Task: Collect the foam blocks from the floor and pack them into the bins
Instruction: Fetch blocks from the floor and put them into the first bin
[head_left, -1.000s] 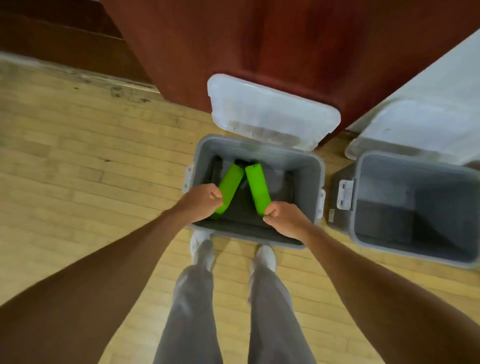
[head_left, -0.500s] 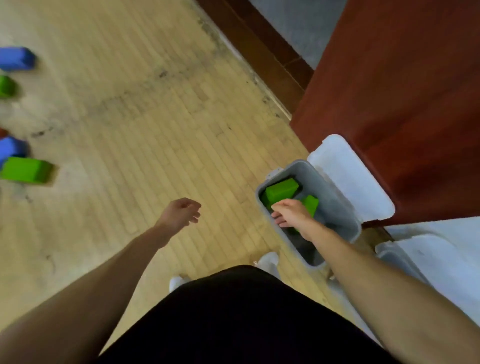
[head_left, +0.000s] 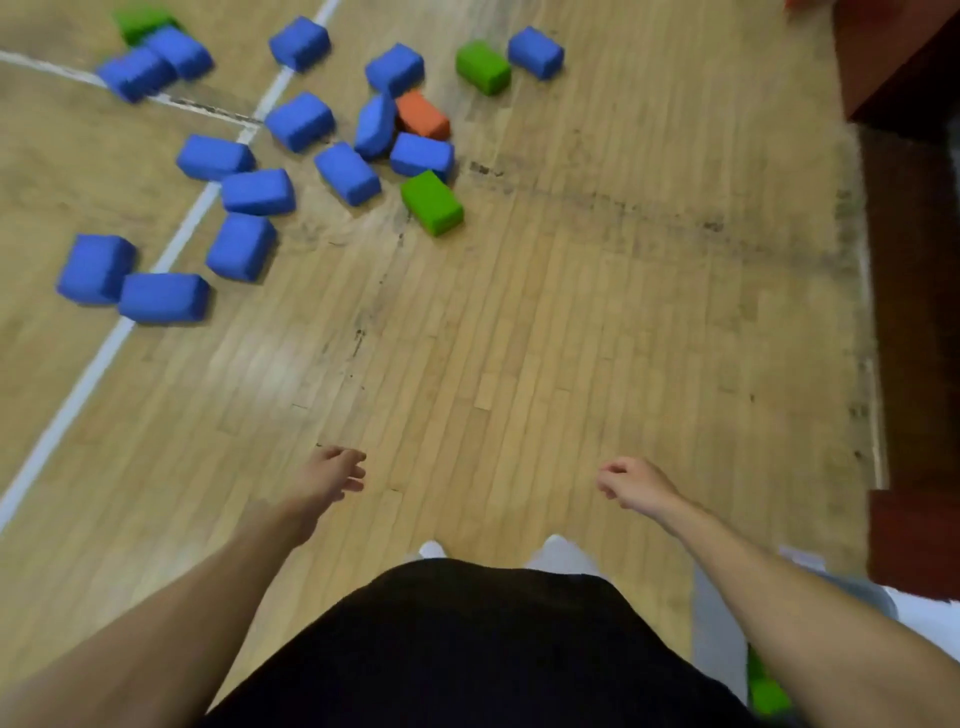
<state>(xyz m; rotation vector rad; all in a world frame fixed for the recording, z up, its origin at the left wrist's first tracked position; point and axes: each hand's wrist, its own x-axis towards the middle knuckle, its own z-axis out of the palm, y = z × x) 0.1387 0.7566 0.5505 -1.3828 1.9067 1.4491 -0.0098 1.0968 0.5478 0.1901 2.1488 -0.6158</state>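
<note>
A: Most of the job was left. Roughly fourteen blue blocks (head_left: 258, 191) lay scattered on the floor (head_left: 571, 338), from 10 to 12 o'clock of the person, well apart from both hands.
B: Other colours?
A: Three green out there. Nearest green block (head_left: 431, 202) at 12, just beside a blue one. Second green block (head_left: 482, 67) farther out at 12. Third green block (head_left: 140, 23) in the 11 o'clock corner, partly cut off. One orange block (head_left: 422, 115) sat wedged in the blue cluster.
B: Anything packed?
A: Some. Bin (head_left: 719, 623) stood at 5 o'clock, mostly hidden behind the right forearm (head_left: 779, 597). Green foam (head_left: 769, 693) showed inside it. How many pieces, couldn't tell.
B: Hands?
A: Left hand (head_left: 327, 475) was empty, fingers loosely curled, above bare boards at 11. Right hand (head_left: 631, 486) likewise: empty, slack, at 1. Neither touched anything.
B: Between trips, then.
A: My read, yes. Facing the pile, nothing carried. Nearest green looked like the obvious next pickup. Blue lot and the orange one all remained to be collected, as far as the view showed.
</note>
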